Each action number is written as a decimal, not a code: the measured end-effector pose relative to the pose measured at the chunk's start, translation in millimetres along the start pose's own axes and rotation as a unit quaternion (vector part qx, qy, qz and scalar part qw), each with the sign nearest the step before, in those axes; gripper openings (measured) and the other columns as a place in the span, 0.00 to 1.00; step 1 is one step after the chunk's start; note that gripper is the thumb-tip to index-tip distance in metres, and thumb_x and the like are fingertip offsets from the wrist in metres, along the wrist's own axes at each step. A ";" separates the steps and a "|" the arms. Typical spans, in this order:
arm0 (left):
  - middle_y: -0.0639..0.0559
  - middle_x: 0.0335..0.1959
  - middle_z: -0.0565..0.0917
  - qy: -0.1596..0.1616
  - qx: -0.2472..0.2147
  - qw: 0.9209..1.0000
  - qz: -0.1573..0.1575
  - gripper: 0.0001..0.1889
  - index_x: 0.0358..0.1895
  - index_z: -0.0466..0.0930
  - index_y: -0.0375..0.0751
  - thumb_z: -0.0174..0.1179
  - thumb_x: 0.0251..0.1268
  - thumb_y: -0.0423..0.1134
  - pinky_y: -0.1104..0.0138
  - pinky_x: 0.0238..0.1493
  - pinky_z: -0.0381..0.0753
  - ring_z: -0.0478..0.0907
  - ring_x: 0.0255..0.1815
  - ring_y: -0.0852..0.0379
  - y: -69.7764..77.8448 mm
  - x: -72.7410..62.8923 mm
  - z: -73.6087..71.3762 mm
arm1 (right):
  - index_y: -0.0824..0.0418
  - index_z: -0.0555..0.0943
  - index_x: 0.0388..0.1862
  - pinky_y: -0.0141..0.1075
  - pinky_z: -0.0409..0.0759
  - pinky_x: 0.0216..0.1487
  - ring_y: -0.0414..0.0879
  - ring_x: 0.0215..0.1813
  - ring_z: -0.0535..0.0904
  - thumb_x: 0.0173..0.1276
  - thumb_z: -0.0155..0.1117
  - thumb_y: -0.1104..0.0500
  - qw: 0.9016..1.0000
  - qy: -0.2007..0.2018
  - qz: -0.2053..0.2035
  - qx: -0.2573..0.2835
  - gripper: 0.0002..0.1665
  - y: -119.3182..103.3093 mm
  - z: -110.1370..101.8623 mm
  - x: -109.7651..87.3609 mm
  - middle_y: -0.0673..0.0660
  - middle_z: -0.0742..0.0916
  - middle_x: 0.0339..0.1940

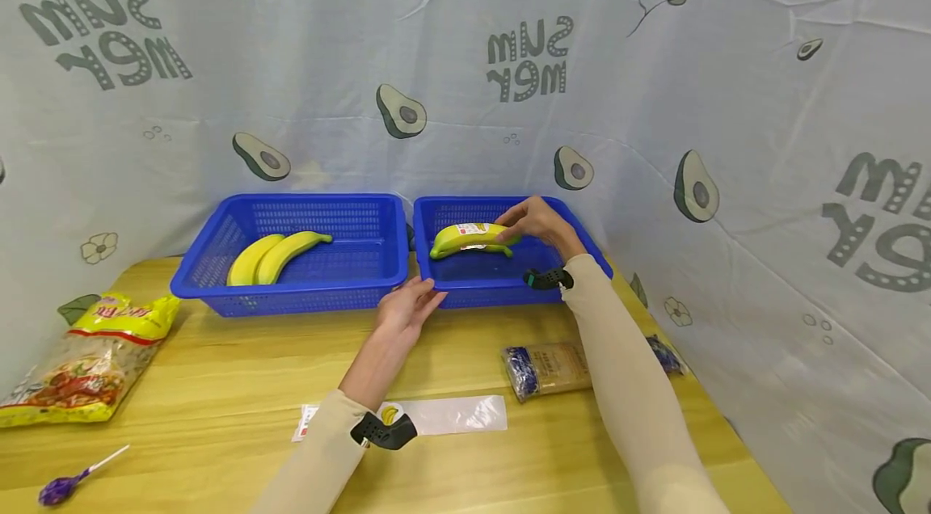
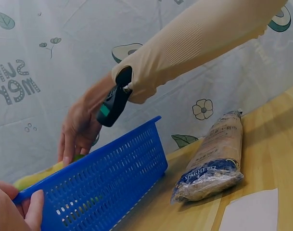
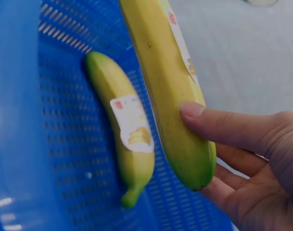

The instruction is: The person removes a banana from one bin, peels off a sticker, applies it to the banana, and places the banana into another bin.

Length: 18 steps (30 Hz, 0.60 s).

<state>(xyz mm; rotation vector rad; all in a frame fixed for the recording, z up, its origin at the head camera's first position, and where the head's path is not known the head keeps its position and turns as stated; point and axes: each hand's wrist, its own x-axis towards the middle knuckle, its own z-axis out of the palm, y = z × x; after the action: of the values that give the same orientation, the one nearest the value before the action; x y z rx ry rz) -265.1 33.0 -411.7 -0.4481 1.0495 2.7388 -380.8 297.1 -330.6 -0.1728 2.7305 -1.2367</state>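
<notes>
We've got a spaghetti pack [image 1: 554, 369] right, yellow-topped food bag [image 1: 93, 359] and purple lollipop [image 1: 61, 490] left, avocado-print sheet [image 1: 458, 53] behind.

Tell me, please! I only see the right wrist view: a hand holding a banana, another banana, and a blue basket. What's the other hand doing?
Observer: The left hand pinches the rim of that blue basket at its near left corner.
Operator: Cool! And what's to the left of it?
Observer: A second basket, with two yellow bananas lying inside.
Operator: Wow! Anything sweet with a stick?
Observer: Yes, a purple lollipop lies on the wooden table, at the near left.
</notes>
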 end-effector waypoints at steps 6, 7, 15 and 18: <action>0.33 0.78 0.68 0.003 -0.003 1.000 -0.002 0.31 0.79 0.59 0.21 0.55 0.76 0.17 0.53 0.66 0.84 0.79 0.50 0.50 -0.3 1.9 0.4 | 0.70 0.86 0.64 0.53 0.79 0.74 0.62 0.69 0.79 0.68 0.79 0.66 0.999 0.005 0.049 0.000 0.26 15.3 7.1 12.5 0.69 0.83 0.70; 0.33 0.78 0.68 0.003 -0.003 1.000 -0.002 0.32 0.80 0.59 0.22 0.55 0.76 0.17 0.53 0.66 0.84 0.80 0.49 0.50 -0.6 1.9 0.4 | 0.70 0.86 0.64 0.53 0.79 0.75 0.62 0.69 0.79 0.68 0.79 0.67 0.998 0.007 0.056 0.002 0.26 17.9 8.1 14.3 0.69 0.83 0.71; 0.32 0.77 0.69 0.005 -0.002 1.000 -0.003 0.30 0.78 0.60 0.20 0.55 0.76 0.17 0.53 0.69 0.81 0.79 0.60 0.44 0.0 1.8 -0.8 | 0.70 0.86 0.63 0.52 0.80 0.74 0.63 0.70 0.79 0.66 0.80 0.68 0.994 0.014 0.104 0.012 0.26 30.2 14.4 30.7 0.69 0.83 0.70; 0.33 0.69 0.73 0.007 -0.005 1.000 0.000 0.26 0.73 0.65 0.18 0.55 0.76 0.17 0.52 0.70 0.80 0.82 0.52 0.48 -0.5 2.7 -0.4 | 0.71 0.86 0.63 0.52 0.80 0.73 0.63 0.70 0.79 0.66 0.80 0.69 0.993 0.013 0.119 0.013 0.26 31.9 15.3 35.2 0.69 0.81 0.72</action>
<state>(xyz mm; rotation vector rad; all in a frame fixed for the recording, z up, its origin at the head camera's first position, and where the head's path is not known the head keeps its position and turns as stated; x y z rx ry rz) -267.4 33.2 -413.3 -0.4709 1.0389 2.7464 -414.2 301.1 -367.4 0.1693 2.6583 -1.2129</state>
